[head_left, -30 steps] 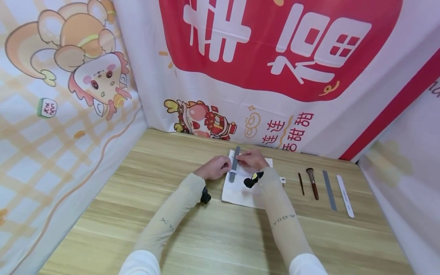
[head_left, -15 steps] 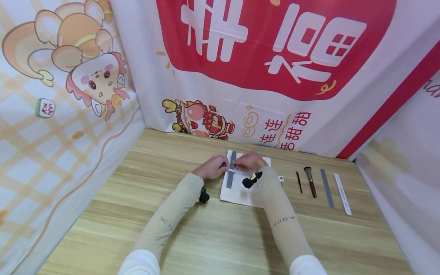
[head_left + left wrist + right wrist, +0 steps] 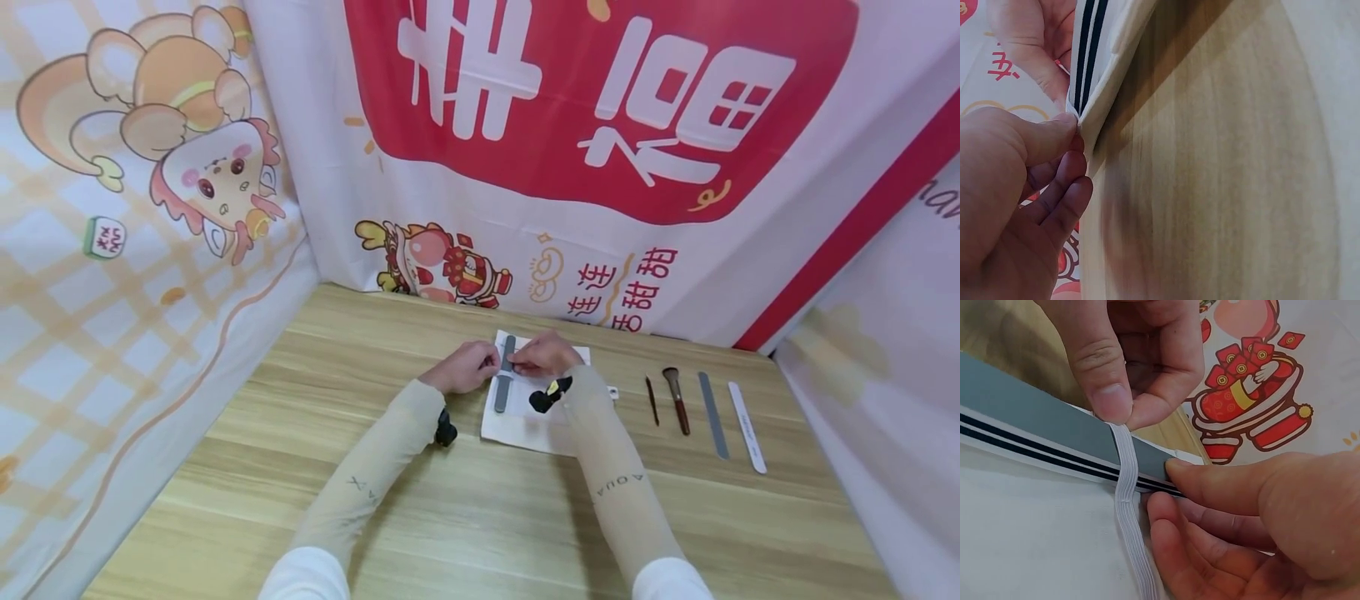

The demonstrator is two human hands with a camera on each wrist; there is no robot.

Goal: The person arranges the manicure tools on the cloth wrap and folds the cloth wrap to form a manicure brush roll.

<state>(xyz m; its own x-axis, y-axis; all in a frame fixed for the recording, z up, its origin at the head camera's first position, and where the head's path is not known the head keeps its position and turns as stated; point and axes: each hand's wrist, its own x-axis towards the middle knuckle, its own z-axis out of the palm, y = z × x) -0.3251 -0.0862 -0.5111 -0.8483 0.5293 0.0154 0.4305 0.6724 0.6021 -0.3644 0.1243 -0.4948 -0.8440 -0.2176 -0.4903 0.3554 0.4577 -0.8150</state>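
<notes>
The file (image 3: 501,396) is held under the band (image 3: 1126,469) on the cloth (image 3: 525,433), with an end showing on each side; threading is judged done, with only seating left. 4 tools are left loose on the table (image 3: 480,525). The band is pinched between thumb and fingertip by the left hand (image 3: 472,365), and the file, just past the band, between thumb and fingers by the right hand (image 3: 546,353); neither is spread. Counted: 1 cloth, 1 visible band, 1 stick (image 3: 652,402), 1 brush (image 3: 676,402), 1 loose gray file (image 3: 713,417), 1 white file (image 3: 747,428). Whether the banded file is 1 layered piece or 2 stacked cannot be told.
</notes>
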